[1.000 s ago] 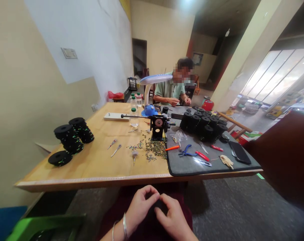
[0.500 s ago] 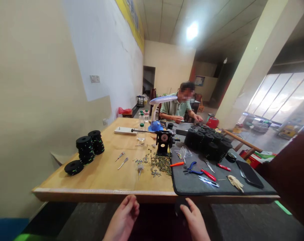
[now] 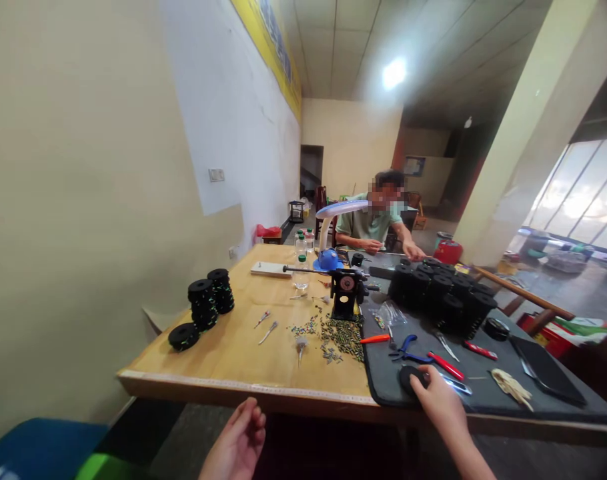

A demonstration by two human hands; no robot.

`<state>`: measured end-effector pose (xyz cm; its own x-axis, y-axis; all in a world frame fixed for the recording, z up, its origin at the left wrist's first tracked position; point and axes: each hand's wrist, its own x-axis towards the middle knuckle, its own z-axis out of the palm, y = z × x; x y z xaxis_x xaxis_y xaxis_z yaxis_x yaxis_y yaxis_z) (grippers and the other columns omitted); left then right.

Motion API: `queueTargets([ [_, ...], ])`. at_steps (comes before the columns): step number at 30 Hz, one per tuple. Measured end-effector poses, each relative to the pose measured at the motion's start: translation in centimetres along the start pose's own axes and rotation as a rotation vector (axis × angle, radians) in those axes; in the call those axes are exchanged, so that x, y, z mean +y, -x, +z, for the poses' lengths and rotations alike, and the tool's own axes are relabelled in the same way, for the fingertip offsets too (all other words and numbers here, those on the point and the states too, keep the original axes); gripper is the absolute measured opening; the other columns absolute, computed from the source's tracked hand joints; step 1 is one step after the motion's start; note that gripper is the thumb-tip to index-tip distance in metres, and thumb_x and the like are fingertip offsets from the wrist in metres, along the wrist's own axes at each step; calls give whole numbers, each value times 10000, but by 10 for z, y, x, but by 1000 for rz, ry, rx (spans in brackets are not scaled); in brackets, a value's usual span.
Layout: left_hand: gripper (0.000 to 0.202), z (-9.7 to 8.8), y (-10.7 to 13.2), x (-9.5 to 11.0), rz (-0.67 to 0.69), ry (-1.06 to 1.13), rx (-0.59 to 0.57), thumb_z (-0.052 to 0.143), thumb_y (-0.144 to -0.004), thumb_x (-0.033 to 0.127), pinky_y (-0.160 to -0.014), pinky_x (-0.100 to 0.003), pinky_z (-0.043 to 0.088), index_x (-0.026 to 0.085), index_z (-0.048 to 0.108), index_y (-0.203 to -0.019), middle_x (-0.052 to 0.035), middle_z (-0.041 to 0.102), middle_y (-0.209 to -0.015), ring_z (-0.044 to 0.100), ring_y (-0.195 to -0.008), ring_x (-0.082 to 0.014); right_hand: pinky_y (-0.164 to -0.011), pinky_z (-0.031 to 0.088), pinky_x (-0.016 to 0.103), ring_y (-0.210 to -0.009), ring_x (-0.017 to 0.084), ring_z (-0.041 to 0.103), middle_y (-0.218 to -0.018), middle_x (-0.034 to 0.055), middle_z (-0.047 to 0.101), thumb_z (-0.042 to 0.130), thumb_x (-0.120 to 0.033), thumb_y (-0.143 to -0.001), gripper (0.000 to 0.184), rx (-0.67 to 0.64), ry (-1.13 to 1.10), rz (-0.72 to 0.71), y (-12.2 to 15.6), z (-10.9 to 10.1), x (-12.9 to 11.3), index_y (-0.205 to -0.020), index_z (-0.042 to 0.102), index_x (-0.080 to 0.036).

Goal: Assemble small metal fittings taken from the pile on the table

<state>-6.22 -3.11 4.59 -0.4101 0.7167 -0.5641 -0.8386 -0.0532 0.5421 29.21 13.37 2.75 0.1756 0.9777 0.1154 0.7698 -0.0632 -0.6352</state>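
My right hand (image 3: 436, 393) grips a round black spool (image 3: 408, 377) at the front of the dark grey mat (image 3: 383, 390). Just beyond that spool lie blue-handled pliers (image 3: 408, 352), a red-handled tool (image 3: 445, 366) and silver thread snips (image 3: 457, 384). My left hand (image 3: 241, 437) hangs before the table's front edge with thumb and fingers pinched together; whatever they may hold is too small to make out. Past the hands, a black hand-cranked winder (image 3: 344, 293) with a long rod stands near the mat's left edge. Small dark pieces (image 3: 341, 335) are heaped around its base.
Black spools stand in stacks at the left (image 3: 202, 303) and in a larger group (image 3: 433, 287) at the right. A desk lamp (image 3: 328, 259), clear bottles (image 3: 301, 273), a glove (image 3: 511, 388) and a phone (image 3: 548, 370) are on the table. Opposite sits a co-worker (image 3: 368, 227).
My right hand has carried the black spool from below the table edge up and right onto the mat. My left hand stays low, still pinched. The view has turned slightly left.
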Motion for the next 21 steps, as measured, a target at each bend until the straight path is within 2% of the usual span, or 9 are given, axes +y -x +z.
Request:
queueTargets([
  [3, 144, 4, 3, -4, -7, -13, -27, 593, -790, 20, -512, -176, 470, 159, 628, -795, -5, 640, -698, 619, -594, -99, -830, 432, 497, -953, 387, 590, -1027, 219, 627, 380, -481, -758, 487, 173, 188, -198, 12, -5, -12, -1007, 582, -115],
  [4, 131, 7, 4, -7, -7, -26, -61, 637, -768, 35, -537, -180, 475, 162, 641, -800, -10, 660, -736, 628, -628, -103, -867, 417, 509, -981, 393, 577, -1049, 230, 619, 375, -487, -768, 506, 226, 168, -272, 22, -7, -22, -1018, 583, -100],
  [6, 146, 14, 5, -15, 2, -69, -140, 746, -692, 92, -577, -179, 474, 166, 669, -791, -23, 692, -818, 632, -688, -107, -883, 434, 487, -975, 365, 588, -1025, 194, 642, 414, -522, -791, 484, 196, -9, -356, 47, -5, -50, -1013, 590, -130],
  [8, 206, 23, 6, -26, 36, -126, -239, 832, -599, 181, -614, -179, 470, 164, 686, -743, -42, 710, -898, 630, -738, -117, -861, 474, 416, -981, 320, 602, -1069, 151, 646, 487, -521, -823, 425, -25, -239, -437, 76, 2, -86, -1049, 598, -178],
  [11, 270, 33, 6, -43, 131, -197, -395, 862, -539, 309, -720, -225, 483, 151, 677, -656, -82, 710, -1000, 640, -845, -177, -837, 499, 351, -1018, 286, 603, -1119, 137, 640, 534, -507, -862, 422, -473, -619, -535, 114, 26, -132, -1149, 563, -200],
  [14, 304, 34, 5, -55, 196, -219, -443, 852, -537, 364, -738, -271, 497, 143, 662, -624, -108, 677, -1104, 650, -855, -218, -736, 517, 321, -1020, 283, 601, -1129, 151, 623, 547, -585, -853, 509, -797, -920, -460, 131, 59, -151, -1168, 523, -185],
  [16, 340, 31, 3, -58, 187, -224, -440, 853, -524, 394, -698, -279, 507, 135, 654, -617, -117, 664, -1118, 653, -798, -209, -735, 499, 302, -926, 246, 626, -981, 119, 656, 585, -619, -822, 543, -877, -1036, -370, 135, 80, -148, -1127, 529, -174],
  [18, 386, 27, 1, -59, 157, -235, -441, 853, -507, 435, -661, -286, 512, 130, 651, -631, -119, 676, -1048, 645, -733, -192, -596, 465, 248, -655, 174, 611, -717, 43, 631, 616, -667, -768, 588, -909, -1067, -280, 136, 96, -140, -1065, 532, -166],
  [21, 426, 21, -2, -63, 135, -269, -443, 840, -514, 477, -622, -271, 495, 133, 658, -686, -81, 681, -852, 612, -649, -156, -441, 317, 192, -421, 88, 411, -511, -45, 483, 623, -758, -671, 616, -887, -995, -202, 137, 107, -130, -824, 514, -171],
])
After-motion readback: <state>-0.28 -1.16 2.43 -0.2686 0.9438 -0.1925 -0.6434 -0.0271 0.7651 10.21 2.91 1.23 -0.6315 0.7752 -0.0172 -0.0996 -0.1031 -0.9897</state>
